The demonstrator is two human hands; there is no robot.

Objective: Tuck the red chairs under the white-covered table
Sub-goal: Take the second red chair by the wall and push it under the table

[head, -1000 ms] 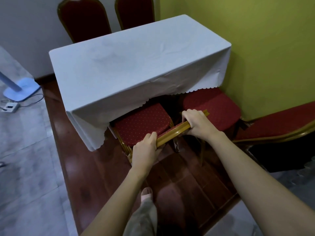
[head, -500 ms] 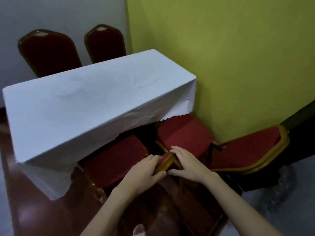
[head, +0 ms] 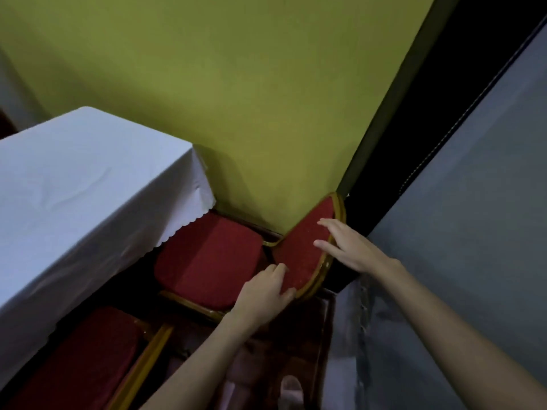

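Yellow-green wall point(head: 251, 84) behind, white-covered table point(head: 74, 202) at left. Nearer red chair point(head: 77, 359) seemingly tucked at the table's near edge; second red chair point(head: 207, 258) at its right corner only partly under. Left hand point(head: 263, 294) curled around its gold-framed backrest point(head: 305, 247), right hand point(head: 352, 247) laid on it, fingers apart.

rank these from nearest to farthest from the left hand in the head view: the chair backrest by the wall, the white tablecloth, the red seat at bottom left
1. chair backrest: under the left hand, right against the wall.
2. red seat at bottom left: lower left, partly under the table.
3. white tablecloth: upper left, though its hanging edge comes nearly as close as that seat.
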